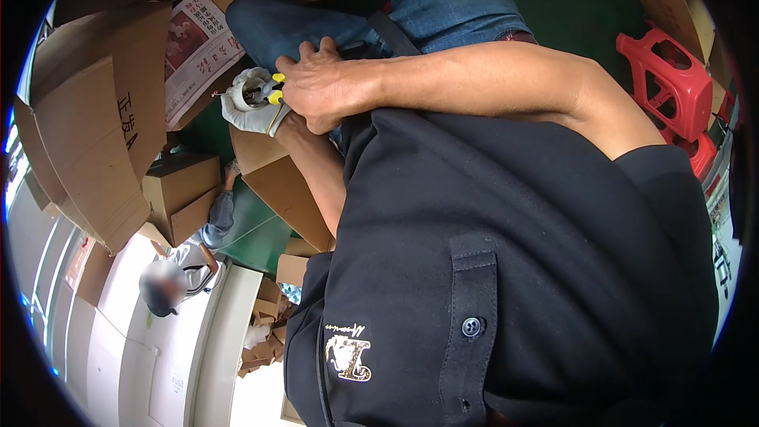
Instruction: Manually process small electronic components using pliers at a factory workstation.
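Observation:
My left hand [267,120], in a whitish work glove, is closed around a small white cup-shaped part [247,96] with metal showing inside it. A thin reddish wire end [217,94] sticks out on its left side. My bare right hand [326,85] reaches across my body and is closed on pliers with yellow-and-black handles [277,88]. The pliers meet the white part at its opening; their jaws are mostly hidden. Both hands are close together in front of my bent knee.
Large open cardboard boxes [87,134] stand at the left, with a printed newspaper sheet [198,47] beside them. Another open carton [285,186] is just below my hands. Red plastic stools [672,83] are at the right. Another person [186,273] is at the lower left, near a smaller box [182,194].

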`<act>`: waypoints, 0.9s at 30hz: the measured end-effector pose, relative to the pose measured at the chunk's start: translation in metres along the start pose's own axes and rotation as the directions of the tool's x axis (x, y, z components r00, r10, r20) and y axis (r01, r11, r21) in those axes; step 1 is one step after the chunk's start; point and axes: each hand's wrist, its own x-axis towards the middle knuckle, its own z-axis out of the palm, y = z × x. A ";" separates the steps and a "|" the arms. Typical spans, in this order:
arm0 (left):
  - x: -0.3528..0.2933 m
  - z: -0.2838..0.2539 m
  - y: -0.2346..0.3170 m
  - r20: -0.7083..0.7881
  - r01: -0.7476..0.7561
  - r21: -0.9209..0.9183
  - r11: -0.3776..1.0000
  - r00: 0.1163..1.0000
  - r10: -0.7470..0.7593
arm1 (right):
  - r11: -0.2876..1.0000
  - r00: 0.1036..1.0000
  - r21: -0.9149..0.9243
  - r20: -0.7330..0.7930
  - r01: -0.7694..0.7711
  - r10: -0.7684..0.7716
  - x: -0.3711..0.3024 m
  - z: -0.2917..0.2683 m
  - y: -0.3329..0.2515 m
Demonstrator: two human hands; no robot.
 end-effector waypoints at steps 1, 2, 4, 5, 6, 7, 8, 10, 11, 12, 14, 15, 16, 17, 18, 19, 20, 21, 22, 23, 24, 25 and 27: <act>0.001 0.000 0.000 0.001 -0.004 0.023 1.000 1.000 0.004 | 1.000 1.000 -0.003 -0.009 0.005 -0.005 -0.001 0.000 0.001; 0.002 0.000 0.000 -0.002 -0.007 0.048 0.999 1.000 0.007 | 1.000 1.000 -0.002 -0.008 0.005 -0.005 -0.001 0.001 0.001; 0.001 0.000 0.002 -0.006 -0.010 0.109 0.994 1.000 0.011 | 0.990 0.998 -0.133 -0.051 0.036 -0.043 -0.002 0.002 0.002; 0.002 -0.001 0.004 -0.001 -0.010 0.141 0.990 1.000 0.011 | 0.991 0.998 -0.131 -0.053 0.034 -0.041 -0.002 0.003 0.003; 0.002 -0.002 0.006 0.003 -0.007 0.184 0.983 1.000 0.007 | 0.978 0.991 -0.199 -0.107 0.056 -0.079 -0.003 0.005 0.003; 0.004 -0.001 0.008 0.005 -0.005 0.187 0.982 1.000 0.004 | 0.961 0.981 -0.268 -0.157 0.073 -0.118 -0.003 0.006 0.004; 0.007 -0.001 0.011 0.016 0.009 0.172 0.985 1.000 -0.012 | 0.962 0.981 -0.266 -0.159 0.070 -0.115 -0.004 0.005 0.004; 0.009 -0.003 0.012 0.030 0.028 0.160 0.987 0.999 -0.033 | 0.969 0.978 -0.231 -0.166 0.084 -0.125 -0.006 0.003 0.003; 0.007 -0.004 0.015 0.037 0.010 0.142 0.990 0.999 -0.015 | 0.969 0.978 -0.229 -0.165 0.088 -0.128 -0.005 0.000 0.001; 0.006 -0.004 0.017 0.045 -0.009 0.124 0.992 0.999 0.003 | 0.997 0.996 -0.054 -0.076 0.052 -0.056 -0.003 -0.003 -0.001; 0.008 -0.003 0.019 0.030 -0.005 0.098 0.995 1.000 0.002 | 0.993 1.000 0.120 0.027 -0.005 0.002 -0.002 -0.010 -0.003; 0.009 -0.003 0.019 0.033 0.001 0.086 0.996 0.999 -0.004 | 0.978 0.994 0.202 0.102 -0.044 0.024 -0.003 -0.014 -0.004; 0.010 -0.004 0.022 0.034 0.010 0.074 0.997 0.999 -0.013 | 0.956 0.983 0.279 0.180 -0.087 0.037 -0.002 -0.016 -0.004; 0.011 -0.006 0.025 0.045 0.019 0.055 0.998 0.999 -0.021 | 0.961 0.990 0.270 0.137 -0.059 0.023 -0.002 -0.012 -0.005; 0.012 -0.008 0.028 0.068 0.043 0.019 0.999 0.997 -0.044 | 0.961 0.990 0.270 0.137 -0.057 0.020 -0.003 -0.008 -0.005; 0.014 -0.010 0.030 0.093 0.067 -0.020 0.998 0.994 -0.065 | 0.989 0.999 0.143 0.028 0.030 -0.034 -0.006 -0.003 -0.006; 0.011 -0.005 0.027 0.140 0.133 -0.078 0.988 0.983 -0.121 | 0.996 0.993 0.003 -0.079 0.090 -0.090 -0.007 0.000 -0.002; 0.011 0.001 0.021 0.144 0.143 -0.077 0.987 0.981 -0.130 | 0.997 0.993 0.001 -0.085 0.081 -0.080 -0.007 0.003 0.001; 0.011 0.007 0.013 0.020 0.046 0.050 0.998 0.999 -0.047 | 0.993 0.985 -0.086 -0.145 0.085 -0.097 -0.007 0.005 0.005; 0.010 0.013 0.006 -0.090 -0.035 0.188 0.981 0.994 0.053 | 0.982 0.972 -0.173 -0.203 0.081 -0.116 -0.006 0.008 0.009; 0.007 0.010 0.013 -0.097 -0.047 0.190 0.981 0.993 0.066 | 0.962 0.956 -0.255 -0.244 0.098 -0.163 -0.006 0.008 0.004; 0.004 0.007 0.021 -0.105 -0.028 0.190 0.981 0.993 0.049 | 0.961 0.956 -0.252 -0.238 0.111 -0.173 -0.006 0.008 0.001; 0.004 0.007 0.023 -0.103 0.003 0.190 0.982 0.995 0.016 | 0.991 0.990 -0.106 -0.102 0.084 -0.095 -0.010 -0.005 -0.003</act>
